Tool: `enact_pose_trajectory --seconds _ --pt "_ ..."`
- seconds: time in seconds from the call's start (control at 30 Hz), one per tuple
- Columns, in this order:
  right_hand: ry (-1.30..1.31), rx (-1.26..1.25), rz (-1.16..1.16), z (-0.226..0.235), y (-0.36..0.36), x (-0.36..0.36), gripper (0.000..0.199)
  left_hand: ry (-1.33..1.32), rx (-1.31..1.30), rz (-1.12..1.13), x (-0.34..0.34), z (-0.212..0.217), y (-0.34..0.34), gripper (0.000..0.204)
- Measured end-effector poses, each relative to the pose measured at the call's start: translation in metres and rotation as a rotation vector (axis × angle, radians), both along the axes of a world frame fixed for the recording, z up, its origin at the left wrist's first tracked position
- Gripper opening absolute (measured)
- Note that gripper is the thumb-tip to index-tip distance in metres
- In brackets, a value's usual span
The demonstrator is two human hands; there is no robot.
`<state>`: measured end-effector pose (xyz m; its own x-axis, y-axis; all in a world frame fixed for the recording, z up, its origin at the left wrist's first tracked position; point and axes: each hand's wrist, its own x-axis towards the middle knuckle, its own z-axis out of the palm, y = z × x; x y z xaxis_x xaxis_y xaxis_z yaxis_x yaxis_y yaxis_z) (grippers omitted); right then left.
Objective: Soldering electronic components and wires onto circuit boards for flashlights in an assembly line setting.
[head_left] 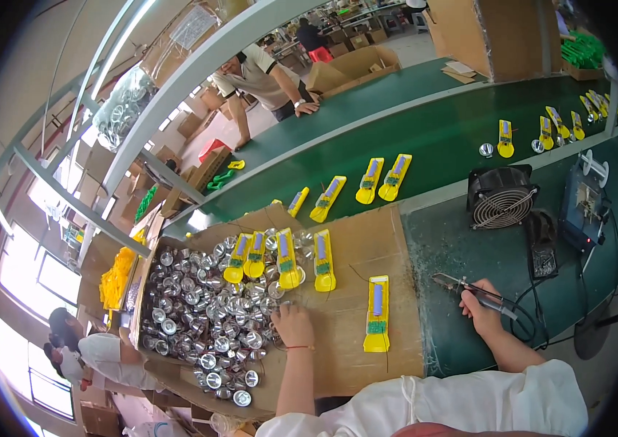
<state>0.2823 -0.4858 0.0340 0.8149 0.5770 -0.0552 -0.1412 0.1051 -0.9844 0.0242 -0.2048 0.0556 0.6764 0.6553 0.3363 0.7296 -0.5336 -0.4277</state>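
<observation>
At the right edge of a heap of shiny silver reflector cups (211, 320), my left hand (294, 325) reaches down with its fingers apart and bent. Its fingertips touch or nearly touch the cups; what lies beneath them is hidden. My right hand (482, 309) is closed round a soldering iron (494, 304), whose tip points left over the green bench. Between my hands, a yellow flashlight housing (377, 313) with a purple battery, a green circuit board and thin wires lies on cardboard. Several similar housings, among them one yellow housing (323, 261), lie by the heap's far side.
Beyond the cardboard (353, 240), a green conveyor belt (440, 160) carries more yellow housings. A black fan (500, 198) and a solder-wire spool (595, 169) on a blue device stand at right. Across the belt, a person (269, 80) leans on the edge. A metal frame (156, 87) rises at left.
</observation>
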Motion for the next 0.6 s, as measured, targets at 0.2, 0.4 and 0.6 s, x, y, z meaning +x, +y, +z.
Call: enact_pose_trajectory --seconds 0.2,0.4,0.6 --pt "-0.006 0.008 0.042 -0.001 0.006 0.0 0.016 -0.062 0.014 -0.033 -0.007 0.002 0.003 0.014" --pt "-0.006 -0.006 0.038 -0.001 0.005 0.001 0.017 -0.001 0.021 -0.007 -0.01 0.001 0.004 0.015" --pt "-0.008 0.001 0.041 -0.001 0.003 0.0 0.017 0.01 -0.039 0.026 -0.012 0.006 -0.004 0.012"
